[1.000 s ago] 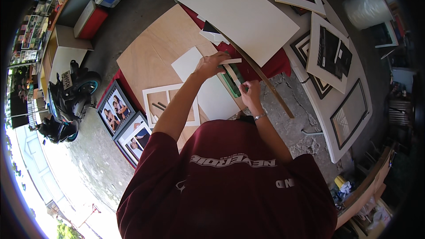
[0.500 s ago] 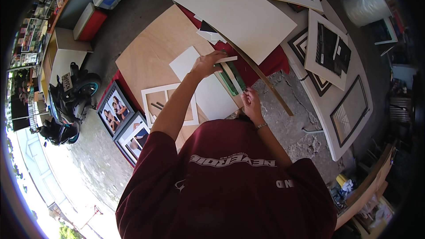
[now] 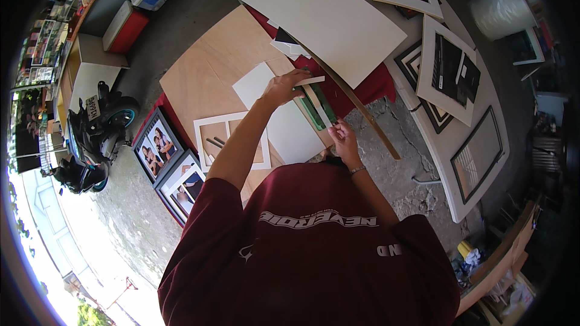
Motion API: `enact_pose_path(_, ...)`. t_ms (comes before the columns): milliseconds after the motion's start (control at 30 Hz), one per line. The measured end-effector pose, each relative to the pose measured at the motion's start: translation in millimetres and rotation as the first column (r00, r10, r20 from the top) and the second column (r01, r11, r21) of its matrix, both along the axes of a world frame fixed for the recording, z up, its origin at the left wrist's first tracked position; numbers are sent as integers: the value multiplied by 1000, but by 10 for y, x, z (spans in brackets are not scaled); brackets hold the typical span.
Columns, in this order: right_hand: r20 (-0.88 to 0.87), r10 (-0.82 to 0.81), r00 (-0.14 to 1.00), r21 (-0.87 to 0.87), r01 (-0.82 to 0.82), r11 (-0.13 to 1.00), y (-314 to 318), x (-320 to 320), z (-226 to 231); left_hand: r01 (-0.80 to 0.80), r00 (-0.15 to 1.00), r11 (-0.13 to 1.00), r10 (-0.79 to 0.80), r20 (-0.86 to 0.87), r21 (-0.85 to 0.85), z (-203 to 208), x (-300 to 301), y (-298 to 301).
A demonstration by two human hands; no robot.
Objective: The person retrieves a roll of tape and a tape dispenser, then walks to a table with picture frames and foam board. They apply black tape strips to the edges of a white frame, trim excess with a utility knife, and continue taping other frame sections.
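My left hand (image 3: 283, 88) is closed at the top end of a green, long-shaped piece (image 3: 325, 104) on the table's near right part. Its fingers grip a short white strip (image 3: 311, 81) lying across that end. My right hand (image 3: 345, 138) pinches the lower end of a long pale strip (image 3: 319, 107), which runs along the green piece and meets the short strip near a corner. My fingers hide part of both strips. Beneath my left wrist lies a white sheet (image 3: 294, 136), and left of it a white frame (image 3: 261, 157) with short dark sticks (image 3: 214, 142) within it.
A large white board (image 3: 320, 18) overhangs the wooden tabletop (image 3: 211, 54); a long brown strip (image 3: 362, 116) juts out below it. Dark photo frames (image 3: 158, 145) stand at the left edge. Matted frames (image 3: 428, 78) lie on a white table (image 3: 459, 202) at right. A motorbike (image 3: 96, 139) is parked left.
Both hands keep the same hold on the strips. Only the whole view has shifted very slightly.
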State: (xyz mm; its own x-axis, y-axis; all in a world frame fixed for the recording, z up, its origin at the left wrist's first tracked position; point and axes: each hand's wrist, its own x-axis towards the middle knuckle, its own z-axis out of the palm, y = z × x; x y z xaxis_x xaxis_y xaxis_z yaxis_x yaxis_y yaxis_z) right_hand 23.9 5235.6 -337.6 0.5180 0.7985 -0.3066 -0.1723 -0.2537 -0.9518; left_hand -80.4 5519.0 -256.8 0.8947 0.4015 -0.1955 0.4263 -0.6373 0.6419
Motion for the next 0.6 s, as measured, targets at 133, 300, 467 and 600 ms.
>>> enact_pose_path(133,-78,-77,994,66,82,994,-28,6,-67,12,1000,1000,-12,7,9,20,21,-14)
enact_pose_path(300,-20,-33,999,55,34,998,-56,20,-108,-1,1000,1000,0,-15,-19,50,21,-13)
enact_pose_path(467,154,26,988,3,-27,1000,-43,38,-154,-1,1000,1000,1,-13,9,46,14,-14)
enact_pose_path(600,457,14,889,7,-19,1000,-111,184,-204,-4,1000,1000,4,-20,-12,48,30,2)
